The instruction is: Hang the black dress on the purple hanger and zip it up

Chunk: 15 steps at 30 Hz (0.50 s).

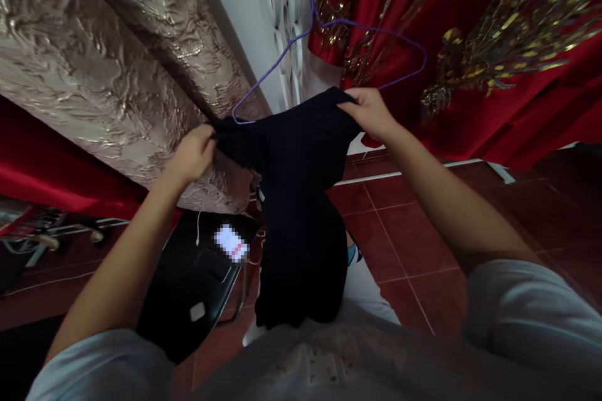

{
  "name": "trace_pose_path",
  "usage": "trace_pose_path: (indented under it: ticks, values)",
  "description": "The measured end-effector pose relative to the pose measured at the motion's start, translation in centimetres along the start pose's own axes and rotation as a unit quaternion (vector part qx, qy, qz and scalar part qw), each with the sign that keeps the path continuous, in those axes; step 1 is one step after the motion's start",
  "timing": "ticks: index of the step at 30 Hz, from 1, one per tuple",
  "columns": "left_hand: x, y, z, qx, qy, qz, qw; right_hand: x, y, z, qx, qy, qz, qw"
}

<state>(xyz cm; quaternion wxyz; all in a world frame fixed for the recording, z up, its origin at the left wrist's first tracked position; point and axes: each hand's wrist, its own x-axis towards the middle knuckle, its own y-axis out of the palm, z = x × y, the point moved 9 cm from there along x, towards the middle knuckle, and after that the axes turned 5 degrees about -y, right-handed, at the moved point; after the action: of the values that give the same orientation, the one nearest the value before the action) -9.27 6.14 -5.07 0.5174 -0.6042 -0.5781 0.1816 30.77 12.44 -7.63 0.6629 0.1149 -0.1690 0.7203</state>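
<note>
I hold a black garment (301, 200) up in front of me by its top edge. My left hand (192, 153) is closed on its left corner, and my right hand (369, 109) pinches its right corner. The cloth hangs down between my arms to about knee height. A purple wire hanger (329, 24) hangs just behind the garment's top edge; whether it is inside the cloth I cannot tell.
A red robe with gold embroidery (493, 44) hangs at the upper right. Beige embossed fabric (103, 75) drapes at the left beside a white wall. Below left stands a black chair (188, 288) with a phone (230, 242) on it. The floor is red tile (414, 225).
</note>
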Motion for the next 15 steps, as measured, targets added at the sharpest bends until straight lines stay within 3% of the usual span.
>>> trace_pose_path:
  ticks: [2, 3, 6, 9, 12, 14, 15]
  values:
    - [1.9, -2.1, -1.9, -0.115, 0.015, -0.081, 0.99, -0.3, -0.4, 0.5, -0.006, 0.0, -0.009, 1.0]
    - [3.0, -2.5, -3.3, -0.16, 0.024, -0.094, 0.982, -0.6, -0.1, 0.8, -0.006, 0.002, -0.007, 1.0]
    - [6.3, -2.2, -8.2, -0.221, 0.062, -0.084, 0.97, -2.3, 1.8, 2.6, -0.007, 0.0, 0.026, 1.0]
    - [8.8, -1.6, -10.8, -0.255, 0.057, -0.072, 0.963, -4.5, 2.1, 6.0, -0.057, -0.08, 0.03, 0.995]
    - [10.5, -1.7, -10.4, -0.239, 0.034, -0.061, 0.968, -6.4, -2.7, 9.9, -0.135, -0.193, -0.109, 0.966]
    - [11.0, -2.2, -9.5, -0.213, 0.035, -0.051, 0.975, -6.7, -7.4, 11.1, -0.155, -0.195, -0.202, 0.947]
    - [11.0, -2.7, -9.1, -0.21, 0.037, -0.058, 0.975, -6.2, -9.3, 11.2, -0.159, -0.171, -0.212, 0.949]
